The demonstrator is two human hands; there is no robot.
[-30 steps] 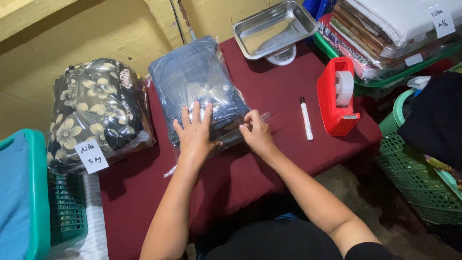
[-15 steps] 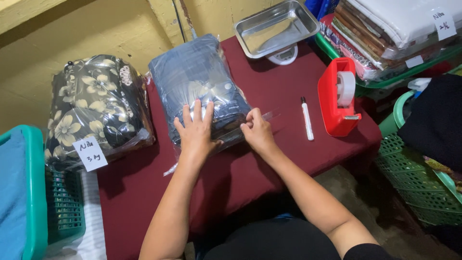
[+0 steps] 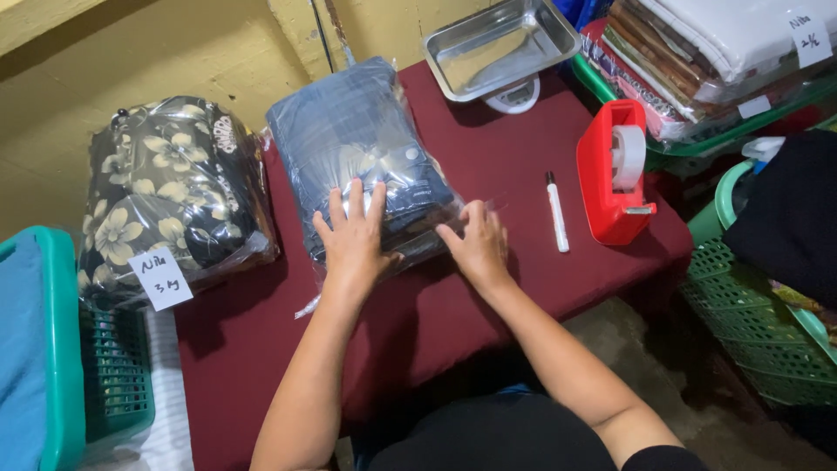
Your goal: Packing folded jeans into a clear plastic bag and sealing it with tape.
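While the left hand (image 3: 353, 234) lies flat with fingers spread on the near end of the clear plastic bag of folded blue-grey cloth (image 3: 357, 144), the right hand (image 3: 478, 244) presses the loose bag mouth down against the maroon table (image 3: 488, 174) just beside it. Both palms are open and pressing; neither grips anything, and they sit close together but apart. The bag rests in the middle of the table, between a bagged floral bundle (image 3: 170, 192) with a paper tag (image 3: 159, 278) and a white marker (image 3: 556, 210).

Compared with 0.5 s ago, the right hand looks flatter and a little lower on the plastic flap, where before its fingers seemed pinched at the bag edge; the left hand has hardly shifted. By that, the flap seems to be getting smoothed and folded shut. A red tape dispenser (image 3: 615, 174) stands untouched to the right.
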